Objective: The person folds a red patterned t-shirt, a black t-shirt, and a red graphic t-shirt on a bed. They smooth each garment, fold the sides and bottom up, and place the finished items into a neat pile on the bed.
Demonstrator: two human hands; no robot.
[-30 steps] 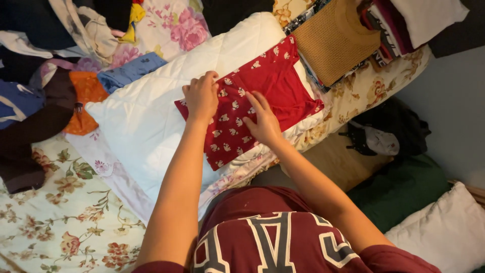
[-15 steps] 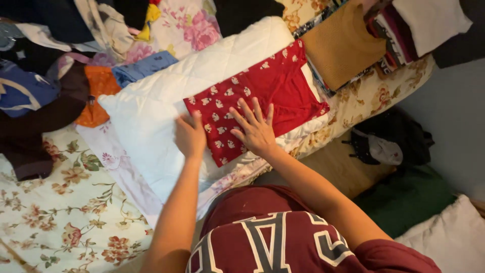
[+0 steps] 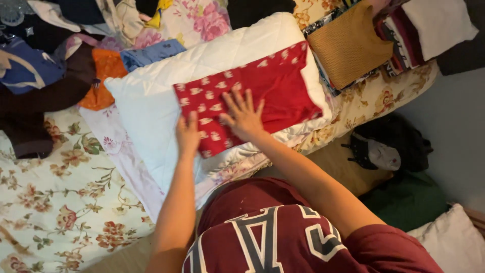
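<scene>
A folded red garment with a white print on its left half lies on a white quilted pillow on the bed. My right hand rests flat on the printed part, fingers spread. My left hand lies flat at the garment's lower left edge, fingers together, partly on the pillow. Neither hand grips anything.
A mustard knit tops a stack of folded clothes at the right. Loose clothes are heaped at the upper left, including an orange piece and a blue one. A floral sheet covers the bed. A dark bag lies on the floor.
My left hand slid down from the garment's top edge to its lower left edge. My right hand moved slightly left and flattened with spread fingers. The view shifted a little.
</scene>
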